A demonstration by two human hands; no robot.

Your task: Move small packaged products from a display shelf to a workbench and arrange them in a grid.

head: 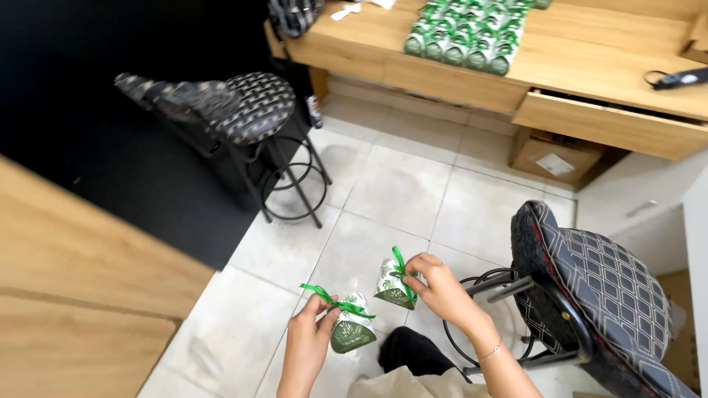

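You are holding two small green leaf-print favour pouches above the tiled floor (398, 184). Your left hand (308, 340) is pinching the left pouch (352, 332) at its green ribbon (335, 301); your right hand (440, 289) is gripping the right pouch (392, 284) by its tied neck. Both are probably light, soft and crushable, so be gripping at the neck.

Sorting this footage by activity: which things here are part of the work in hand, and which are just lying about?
In hand: left hand holding a ribboned pouch; right hand holding a second pouch; pouch batch on the desk.

Lying about: stools, cardboard box, black tool.
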